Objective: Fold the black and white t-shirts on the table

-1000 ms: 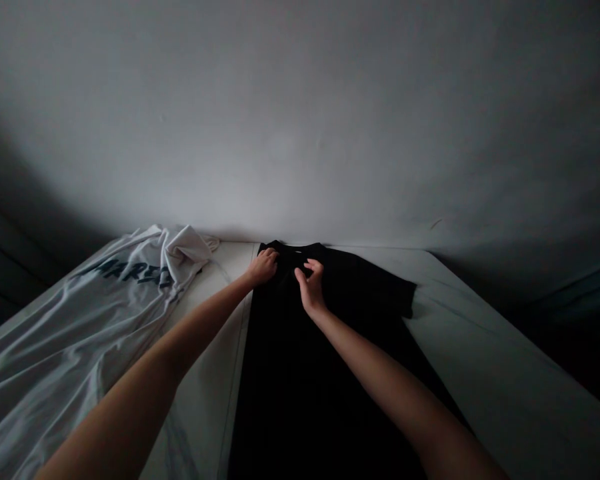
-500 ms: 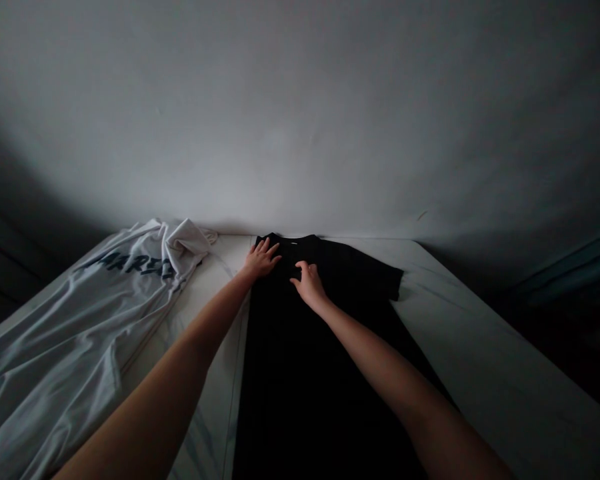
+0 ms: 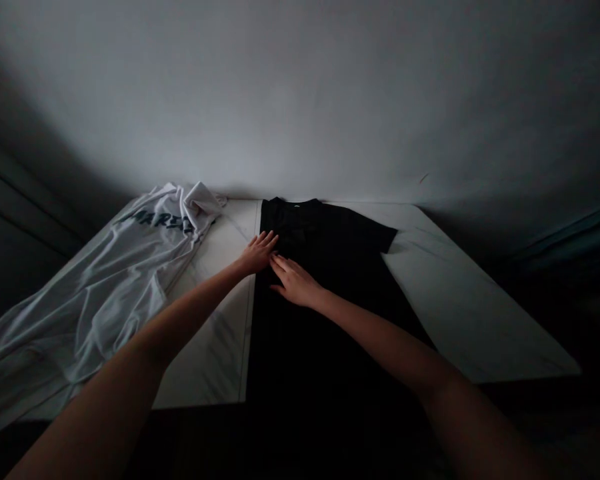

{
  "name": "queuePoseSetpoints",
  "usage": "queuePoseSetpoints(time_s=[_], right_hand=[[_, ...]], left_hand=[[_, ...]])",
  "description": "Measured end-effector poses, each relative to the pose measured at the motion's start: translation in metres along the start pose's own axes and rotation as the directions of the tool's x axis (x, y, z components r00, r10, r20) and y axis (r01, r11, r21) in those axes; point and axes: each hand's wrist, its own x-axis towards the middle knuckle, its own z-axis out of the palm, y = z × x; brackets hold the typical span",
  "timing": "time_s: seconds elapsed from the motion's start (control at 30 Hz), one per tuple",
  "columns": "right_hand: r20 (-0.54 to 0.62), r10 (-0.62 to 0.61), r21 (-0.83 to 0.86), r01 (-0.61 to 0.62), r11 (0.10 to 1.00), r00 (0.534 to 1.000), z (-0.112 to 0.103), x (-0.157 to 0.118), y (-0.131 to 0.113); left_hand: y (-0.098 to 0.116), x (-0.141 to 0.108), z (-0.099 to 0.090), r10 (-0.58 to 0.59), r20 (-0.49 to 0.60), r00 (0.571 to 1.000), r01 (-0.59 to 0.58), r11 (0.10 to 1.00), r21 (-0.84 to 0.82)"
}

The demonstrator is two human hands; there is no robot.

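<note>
Right hand (image 3: pixel 294 283) slid nearer left hand (image 3: pixel 257 254); both open, flat on black T-shirt (image 3: pixel 320 233).

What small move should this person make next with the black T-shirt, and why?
Probably slide the right hand over and fold in the sleeve jutting out on the right: the black T-shirt shows no sleeve on its left side, where the edge runs straight beside the left hand.
</note>
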Motion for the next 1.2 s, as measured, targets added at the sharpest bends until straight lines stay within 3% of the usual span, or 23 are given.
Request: queuePoseSetpoints(time_s=[0.1, 0.3, 0.5, 0.6, 0.7, 0.8, 0.87, 0.93, 1.0, 1.07, 1.2], right_hand=[[0.042, -0.001, 0.057, -0.001, 0.998, 0.999, 0.000, -0.034, -0.016], [-0.032, 0.093, 0.232, -0.083, 0.969, 0.995, 0.001, -0.084, -0.058], [-0.205, 0.190, 0.317, -0.119, 0.941, 0.960, 0.007, -0.134, -0.102], [-0.230, 0.082, 0.293, -0.011, 0.956, 0.970, 0.005, -0.164, -0.116], [-0.193, -0.187, 0.155, 0.218, 0.964, 0.963, 0.009, -0.190, -0.118], [-0.216, -0.343, -0.074, 0.335, 0.939, 0.914, 0.023, -0.201, -0.112], [-0.287, -0.365, -0.163, 0.330, 0.930, 0.886, 0.035, -0.201, -0.107], [-0.370, -0.374, -0.185, 0.328, 0.927, 0.850, 0.042, -0.199, -0.106], [-0.446, -0.383, -0.191, 0.332, 0.924, 0.809, 0.042, -0.197, -0.109], [-0.497, -0.393, -0.193, 0.343, 0.919, 0.774, 0.037, -0.199, -0.112], [-0.509, -0.425, -0.191, 0.382, 0.904, 0.749, 0.027, -0.207, -0.115]], left_hand=[[0.015, -0.042, -0.004, 0.041, 0.009, 0.999, -0.040, 0.999, -0.020], [0.061, -0.132, -0.007, 0.035, -0.003, 0.999, -0.035, 0.997, -0.074], [0.128, -0.227, -0.014, 0.021, -0.178, 0.984, -0.045, 0.991, -0.129], [0.157, -0.273, -0.015, 0.014, -0.295, 0.955, -0.062, 0.986, -0.154], [0.179, -0.306, -0.002, -0.029, -0.426, 0.904, -0.013, 0.995, -0.096], [0.194, -0.316, 0.021, -0.094, -0.575, 0.813, 0.108, 0.994, -0.009], [0.200, -0.311, 0.034, -0.115, -0.648, 0.753, 0.172, 0.985, 0.025], [0.202, -0.303, 0.038, -0.114, -0.684, 0.721, 0.194, 0.980, 0.041], [0.202, -0.297, 0.033, -0.104, -0.687, 0.719, 0.159, 0.987, 0.017], [0.201, -0.295, 0.023, -0.083, -0.676, 0.732, 0.051, 0.996, -0.067], [0.202, -0.300, 0.005, -0.080, -0.636, 0.767, -0.088, 0.969, -0.229]])
